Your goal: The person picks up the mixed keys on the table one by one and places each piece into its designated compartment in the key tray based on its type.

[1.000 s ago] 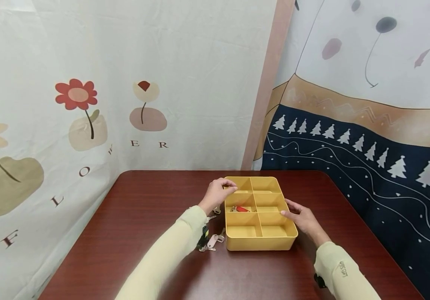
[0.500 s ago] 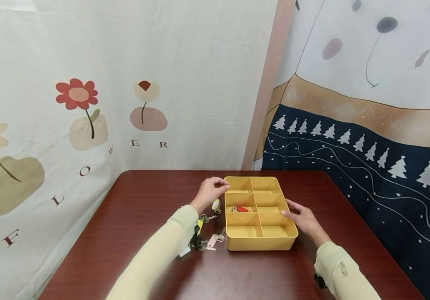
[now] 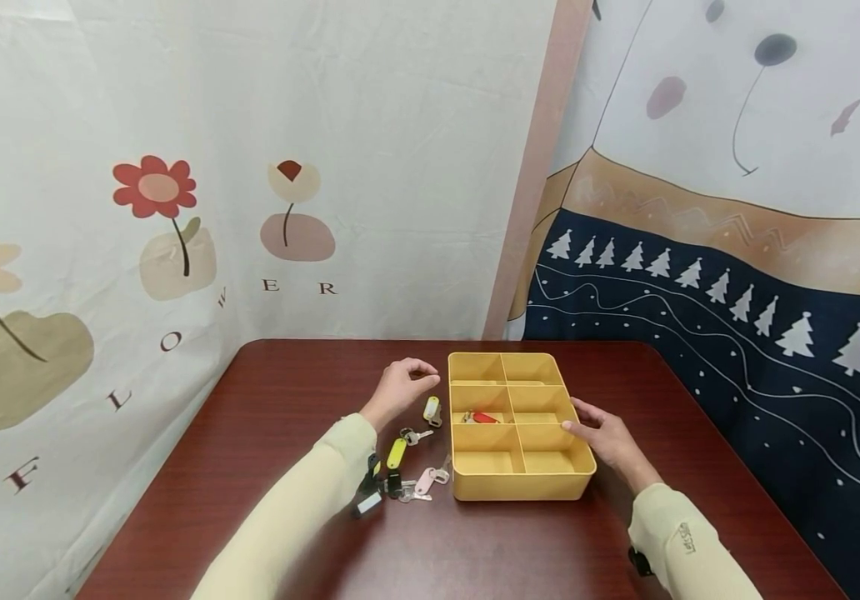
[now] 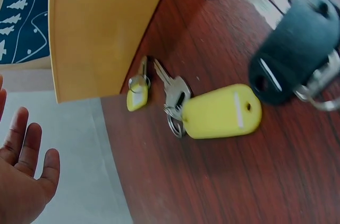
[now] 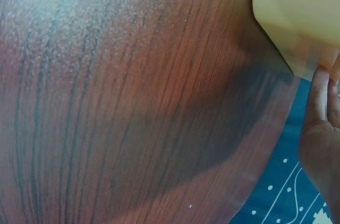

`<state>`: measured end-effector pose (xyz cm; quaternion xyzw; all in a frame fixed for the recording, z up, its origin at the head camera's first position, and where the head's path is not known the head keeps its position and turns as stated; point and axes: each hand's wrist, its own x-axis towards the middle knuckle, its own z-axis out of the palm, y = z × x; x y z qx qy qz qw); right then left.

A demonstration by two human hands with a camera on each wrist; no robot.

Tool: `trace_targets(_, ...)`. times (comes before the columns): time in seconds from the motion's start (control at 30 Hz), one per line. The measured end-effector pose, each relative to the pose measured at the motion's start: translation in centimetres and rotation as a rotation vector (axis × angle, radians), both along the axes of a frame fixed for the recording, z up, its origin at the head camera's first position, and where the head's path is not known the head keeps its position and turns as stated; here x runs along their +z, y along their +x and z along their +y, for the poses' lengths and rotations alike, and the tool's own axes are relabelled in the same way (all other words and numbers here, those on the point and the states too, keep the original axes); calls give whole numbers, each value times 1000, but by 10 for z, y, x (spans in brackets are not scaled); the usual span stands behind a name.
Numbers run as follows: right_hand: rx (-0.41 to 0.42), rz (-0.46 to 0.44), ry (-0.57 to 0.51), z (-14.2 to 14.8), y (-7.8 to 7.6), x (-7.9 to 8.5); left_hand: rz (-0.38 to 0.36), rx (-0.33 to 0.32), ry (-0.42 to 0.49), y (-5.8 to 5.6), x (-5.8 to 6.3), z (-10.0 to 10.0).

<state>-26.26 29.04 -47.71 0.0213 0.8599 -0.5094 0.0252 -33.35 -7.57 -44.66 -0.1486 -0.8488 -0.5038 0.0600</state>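
A yellow box (image 3: pixel 523 488) with six-part dividers, several compartments in two columns, stands on the table. My right hand (image 3: pixel 610 437) holds its right wall, thumb over the rim and fingers along the outside. In the middle left compartment lies a key with a red tag (image 3: pixel 484 417). Just left of the box's far left corner, my left hand (image 3: pixel 400 390) hovers with loosely bent fingers and nothing in them. Below it on the table lie keys with yellow tags (image 4: pixel 223 111), a pink tag (image 3: pixel 426 480) and black tags (image 4: pixel 297 49).
The dark red wooden table (image 3: pixel 310 392) has rounded far corners. Behind it hangs a pale cloth (image 3: pixel 400 167) with printed flowers, and on the right a dark blue cloth (image 3: pixel 700 333) with white trees.
My left hand has drawn back from over the box's left rim, moving left and uncovering the tagged keys under the forearm. The right hand and the box have stayed in place.
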Motion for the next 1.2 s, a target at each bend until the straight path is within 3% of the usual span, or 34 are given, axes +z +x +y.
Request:
trace_targets(0.6, 1, -8, -10, 1, -2, -1, -19, 40, -57, 10, -16, -32)
trace_targets(0.9, -11, -14, 6, 3, -2, -2, -8, 37, -74, 17, -25, -43)
trace_targets(1.2, -7, -11, 5, 2, -3, -3, -43, 32, -88, 25, -37, -51)
